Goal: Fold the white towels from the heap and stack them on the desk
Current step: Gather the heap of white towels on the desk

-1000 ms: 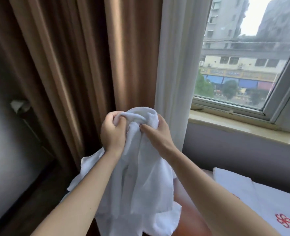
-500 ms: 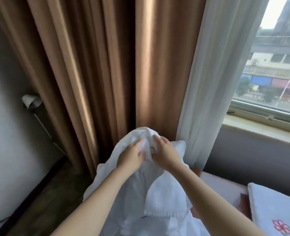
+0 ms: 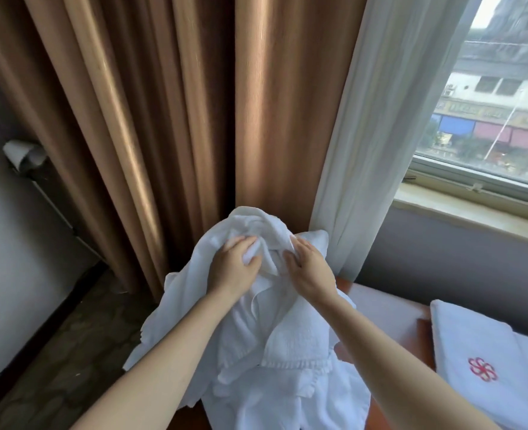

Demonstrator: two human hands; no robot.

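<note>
Head view: gripping one crumpled white terry-cloth towel (image 3: 290,342) in both hands, raised in front of the long brown pleated curtain (image 3: 163,119). Pinching a bunched fold near the top of the cloth with the left hand (image 3: 234,270), fingers curled into it. Clutching the neighbouring fold with the right hand (image 3: 311,273), fingers likewise curled round the fabric, just beside the left hand. Hanging loose below both forearms, hemmed edges draping down in layers at the near left end of the reddish-brown wooden desk (image 3: 425,341); not showing whether the lowest white folds belong to this towel or to others beneath. Lying flat on the desk at the right, well apart from the hands: the folded white towel with a red embroidered flower emblem (image 3: 461,346). Hanging beside the brown curtain: the sheer white curtain (image 3: 380,119), next to the window (image 3: 498,97).
</note>
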